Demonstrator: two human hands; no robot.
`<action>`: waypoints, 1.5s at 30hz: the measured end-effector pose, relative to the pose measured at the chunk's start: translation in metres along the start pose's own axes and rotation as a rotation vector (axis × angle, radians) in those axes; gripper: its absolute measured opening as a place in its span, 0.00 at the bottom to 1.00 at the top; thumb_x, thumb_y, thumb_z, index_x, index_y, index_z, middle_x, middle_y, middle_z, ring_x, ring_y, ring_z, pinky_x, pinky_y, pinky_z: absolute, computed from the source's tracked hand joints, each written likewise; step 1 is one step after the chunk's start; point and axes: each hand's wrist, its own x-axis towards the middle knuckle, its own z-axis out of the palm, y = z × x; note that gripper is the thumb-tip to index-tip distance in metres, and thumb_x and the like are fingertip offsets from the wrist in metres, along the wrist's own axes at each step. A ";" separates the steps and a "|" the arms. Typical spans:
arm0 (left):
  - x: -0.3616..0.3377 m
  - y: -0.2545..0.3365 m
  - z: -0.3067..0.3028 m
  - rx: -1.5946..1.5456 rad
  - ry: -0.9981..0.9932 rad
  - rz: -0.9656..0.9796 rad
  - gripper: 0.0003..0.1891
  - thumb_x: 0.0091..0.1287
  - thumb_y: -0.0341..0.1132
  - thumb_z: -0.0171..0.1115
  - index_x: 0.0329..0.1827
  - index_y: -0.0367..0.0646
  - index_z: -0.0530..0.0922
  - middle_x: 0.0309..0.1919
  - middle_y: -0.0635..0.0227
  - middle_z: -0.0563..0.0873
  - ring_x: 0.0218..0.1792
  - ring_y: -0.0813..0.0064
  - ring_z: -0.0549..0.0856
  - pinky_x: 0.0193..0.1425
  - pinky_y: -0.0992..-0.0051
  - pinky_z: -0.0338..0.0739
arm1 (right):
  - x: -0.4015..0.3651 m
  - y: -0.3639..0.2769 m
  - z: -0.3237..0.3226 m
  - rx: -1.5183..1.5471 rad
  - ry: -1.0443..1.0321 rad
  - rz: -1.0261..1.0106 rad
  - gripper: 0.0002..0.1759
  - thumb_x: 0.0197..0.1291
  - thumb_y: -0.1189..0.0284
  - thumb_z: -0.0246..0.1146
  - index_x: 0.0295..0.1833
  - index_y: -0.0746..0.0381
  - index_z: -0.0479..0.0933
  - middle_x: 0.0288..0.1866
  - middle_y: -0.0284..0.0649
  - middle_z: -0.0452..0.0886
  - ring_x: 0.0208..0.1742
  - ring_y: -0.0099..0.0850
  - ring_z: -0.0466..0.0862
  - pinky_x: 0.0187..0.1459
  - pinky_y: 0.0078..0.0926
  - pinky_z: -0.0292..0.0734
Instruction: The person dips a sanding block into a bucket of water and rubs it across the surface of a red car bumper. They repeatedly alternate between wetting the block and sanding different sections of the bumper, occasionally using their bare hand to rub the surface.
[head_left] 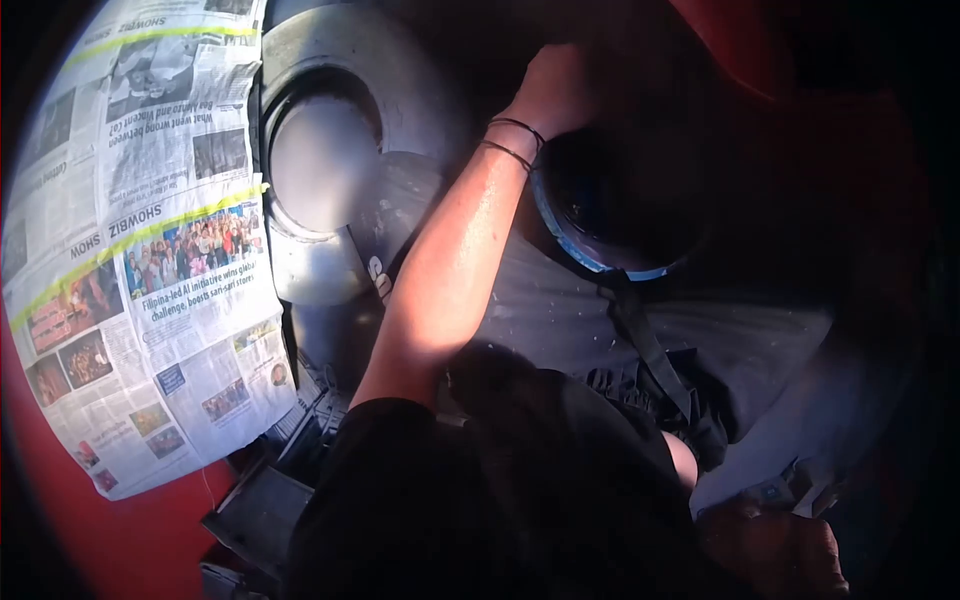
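Observation:
My left hand (pixel 562 82) reaches forward at the top middle, with two thin dark bands round its wrist. Its fingers are lost in deep shadow. Below and right of it is a dark round opening with a bluish rim (pixel 590 262). My right hand (pixel 778 548) is low at the right in dim light, its fingers curled closed. Right above its knuckles are small pale pieces (pixel 790 488); what the fingers hold I cannot make out. A dark strap (pixel 650 345) runs down from the bluish rim toward my lap.
Newspaper sheets (pixel 190 330) with yellow strips cover the left side, over a red surface (pixel 150 540). Beside them is a large pale ring-shaped part (pixel 415 75) with a round grey centre (pixel 322 165). A dark box-like object (pixel 262 515) sits at lower left.

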 end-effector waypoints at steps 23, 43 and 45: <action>-0.002 0.010 -0.012 -0.221 -0.051 -0.180 0.14 0.74 0.32 0.74 0.58 0.37 0.90 0.51 0.45 0.95 0.57 0.45 0.94 0.58 0.60 0.87 | 0.019 0.171 -0.046 1.397 -0.257 -1.153 0.18 0.87 0.68 0.61 0.67 0.73 0.84 0.53 0.50 0.94 0.41 0.40 0.95 0.41 0.36 0.87; -0.022 0.051 0.016 -0.195 -0.082 0.095 0.18 0.73 0.35 0.71 0.62 0.38 0.85 0.55 0.45 0.90 0.55 0.40 0.91 0.58 0.51 0.89 | -0.145 0.312 -0.154 0.384 -0.015 0.201 0.14 0.76 0.70 0.71 0.55 0.72 0.91 0.51 0.54 0.94 0.49 0.41 0.95 0.52 0.36 0.88; -0.037 0.069 0.019 -0.182 -0.148 0.071 0.18 0.74 0.35 0.70 0.63 0.37 0.84 0.55 0.43 0.89 0.55 0.40 0.91 0.58 0.50 0.89 | -0.160 0.314 -0.139 -0.122 0.330 0.617 0.11 0.73 0.72 0.72 0.53 0.69 0.91 0.48 0.52 0.94 0.46 0.37 0.95 0.50 0.33 0.87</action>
